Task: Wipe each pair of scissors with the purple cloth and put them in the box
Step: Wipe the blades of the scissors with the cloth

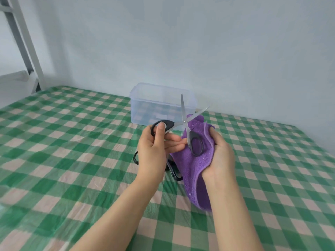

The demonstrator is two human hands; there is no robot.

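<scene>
One pair of scissors [184,122] is held in the air, its blades spread in a V that points up and away toward the box [145,105] just behind. The left hand [154,151] has its grip pinching one loop, thumb on top. The right hand [220,154] has its grip curled round the purple cloth [192,169], with the other loop lying against it. The blades sit above and beyond the cloth, so the right hand, being nearer, would likely slide up along them. Below, other scissors [136,157] lie on the checked sheet [72,142].
</scene>
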